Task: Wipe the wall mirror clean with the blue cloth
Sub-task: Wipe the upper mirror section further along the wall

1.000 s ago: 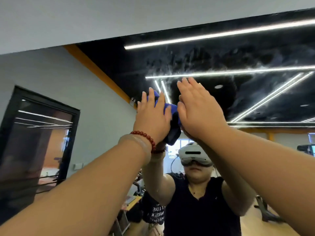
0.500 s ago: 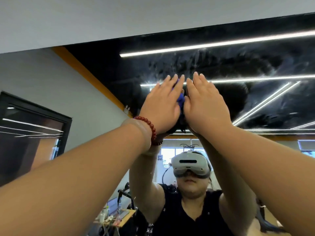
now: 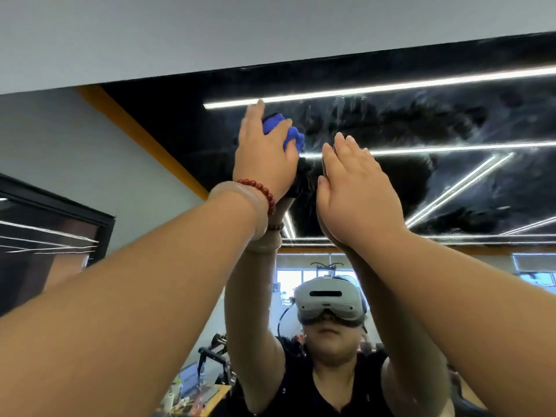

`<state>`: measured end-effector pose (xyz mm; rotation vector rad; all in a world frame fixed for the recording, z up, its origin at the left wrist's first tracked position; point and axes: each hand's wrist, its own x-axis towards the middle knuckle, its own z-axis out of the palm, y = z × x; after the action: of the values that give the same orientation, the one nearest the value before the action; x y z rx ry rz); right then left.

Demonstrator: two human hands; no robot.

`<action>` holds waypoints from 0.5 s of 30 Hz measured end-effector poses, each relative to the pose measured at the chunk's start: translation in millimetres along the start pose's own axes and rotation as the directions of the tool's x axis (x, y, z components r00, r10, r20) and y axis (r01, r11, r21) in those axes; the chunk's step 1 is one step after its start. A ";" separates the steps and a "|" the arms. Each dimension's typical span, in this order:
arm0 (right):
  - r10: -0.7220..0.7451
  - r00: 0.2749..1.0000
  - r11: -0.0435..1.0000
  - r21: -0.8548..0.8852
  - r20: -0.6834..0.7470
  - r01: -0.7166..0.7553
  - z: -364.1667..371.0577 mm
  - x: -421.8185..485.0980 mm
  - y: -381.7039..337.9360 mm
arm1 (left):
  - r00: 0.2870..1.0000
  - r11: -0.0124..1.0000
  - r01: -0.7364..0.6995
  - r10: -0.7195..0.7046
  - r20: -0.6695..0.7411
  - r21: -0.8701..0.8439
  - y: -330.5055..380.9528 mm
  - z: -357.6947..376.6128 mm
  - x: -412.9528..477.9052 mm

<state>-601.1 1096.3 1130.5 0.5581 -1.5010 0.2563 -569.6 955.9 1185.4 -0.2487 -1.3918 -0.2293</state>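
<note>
A person's left hand [image 3: 264, 158] grips a crumpled bright-blue cloth [image 3: 296, 138] against the smeared wall mirror [image 3: 421, 121], high up. Just right of it, the right hand [image 3: 358, 188] rests flat on the glass, fingers straight, empty.

Grey wall [image 3: 180, 31] up top; refl: light strips [image 3: 391, 88], white headset [image 3: 328, 299], cluttered desk [image 3: 207, 395]

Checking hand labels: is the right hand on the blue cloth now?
No, the blue cloth is bunched in the left hand; the right hand lies flat beside it, clear of it.
</note>
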 end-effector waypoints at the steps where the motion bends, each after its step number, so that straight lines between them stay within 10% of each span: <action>1: 0.000 1.000 1.000 0.002 0.004 0.000 0.0 -0.4 0.2 | 0.998 0.999 0.023 -0.022 -0.050 0.021 3.2 2.6 -2.8; 7: 0.004 1.000 1.000 0.001 0.000 -0.004 1.0 -0.5 0.4 | 0.910 0.898 -0.413 0.404 0.089 0.150 -10.6 -11.0 -24.5; 12: 0.002 1.000 1.000 -0.004 0.023 -0.002 0.2 -0.7 0.6 | 0.988 0.972 -0.153 0.146 0.050 0.181 -14.8 -19.8 -6.2; 15: 0.007 1.000 1.000 0.010 0.005 -0.007 0.3 -0.4 -0.6 | 0.921 0.917 -0.379 0.360 0.149 0.125 2.1 -16.3 -26.1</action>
<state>-601.1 1095.8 1130.0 0.5619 -1.5074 0.2684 -557.9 953.2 1156.9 -0.3994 -1.4470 0.2106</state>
